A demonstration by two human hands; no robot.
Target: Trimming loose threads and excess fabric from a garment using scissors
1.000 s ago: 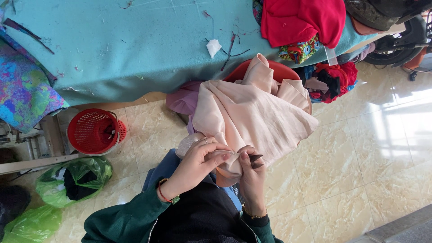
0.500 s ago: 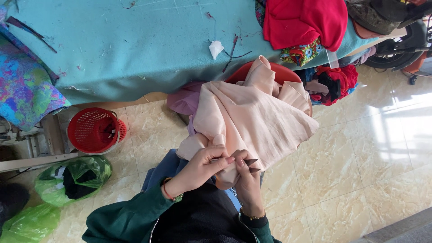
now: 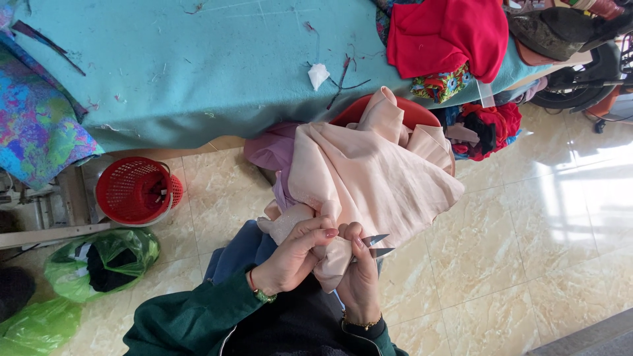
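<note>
Near the bottom middle, over the lap, the left hand [image 3: 290, 257] pinches a fold of the pale pink cloth [image 3: 369, 181], fingers clenched on its near edge. Just to its right the right hand [image 3: 359, 280] grips small snips [image 3: 377, 245], blades parted and pointing right, touching the same edge. Beyond, the cloth drapes up into a red tub [image 3: 422, 113] beside the teal tabletop [image 3: 198, 66]; a red basket [image 3: 135, 191] stands on the floor at left
</note>
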